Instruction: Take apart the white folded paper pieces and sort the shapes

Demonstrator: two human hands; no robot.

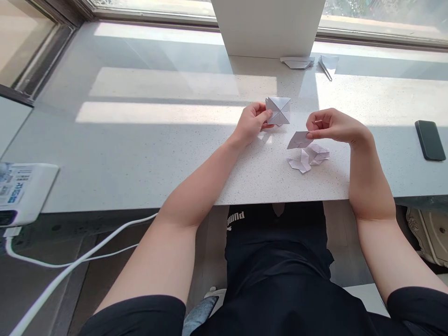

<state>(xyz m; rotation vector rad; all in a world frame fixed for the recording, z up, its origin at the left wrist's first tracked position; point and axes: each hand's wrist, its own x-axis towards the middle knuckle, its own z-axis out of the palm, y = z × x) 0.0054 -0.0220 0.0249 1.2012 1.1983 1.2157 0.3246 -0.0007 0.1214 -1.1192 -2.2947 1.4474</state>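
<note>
My left hand [255, 121] pinches the left edge of a folded white paper square [280, 111], thumb on top; creases on the square meet at its middle. To the right, my right hand [325, 125] grips a smaller folded paper piece [298, 140] between thumb and fingers, its free end pointing left. The two papers are apart. Just below the right hand, more folded paper pieces [317, 154] lie in a loose cluster on the white speckled counter [157, 158]. The held piece partly overlaps that cluster in view.
A flat folded paper [297, 62] and a pointed folded paper [328, 66] lie near the white pillar [268, 28] at the back. At right rests a black phone [430, 140]. A white device [26, 191] with a white cable [77, 263] sits at the left edge.
</note>
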